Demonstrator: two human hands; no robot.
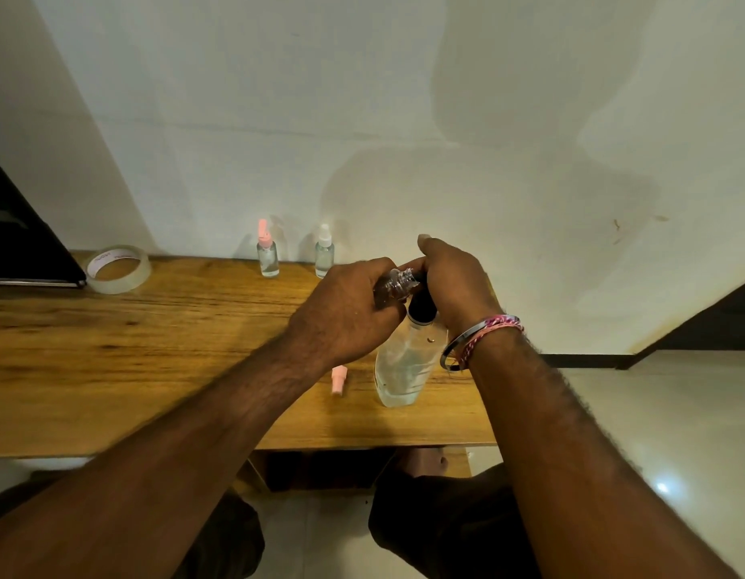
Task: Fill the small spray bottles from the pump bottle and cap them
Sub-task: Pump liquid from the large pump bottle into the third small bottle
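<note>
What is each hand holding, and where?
Left hand grips an uncapped small spray bottle round its body; right hand grips the pump bottle's black pump head.

Grained wooden worktop [153,348] with a soft sheen, clear glossy plastic pump bottle [398,369], matt black pump collar [421,307], clear shiny tape roll [118,269], polished metal bangle [462,342], glossy floor tiles [655,432]

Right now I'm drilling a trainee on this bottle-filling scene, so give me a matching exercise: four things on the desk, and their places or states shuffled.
Things:
1. tape roll
2. loose pink cap
3. pink-topped spray bottle
4. uncapped small bottle

Places or states:
A. gripped in the left hand
B. lying on the desk by the pump bottle
C. standing upright by the wall
D. flat near the desk's far left corner

Pairs: 1-D, 2-B, 3-C, 4-A
</note>
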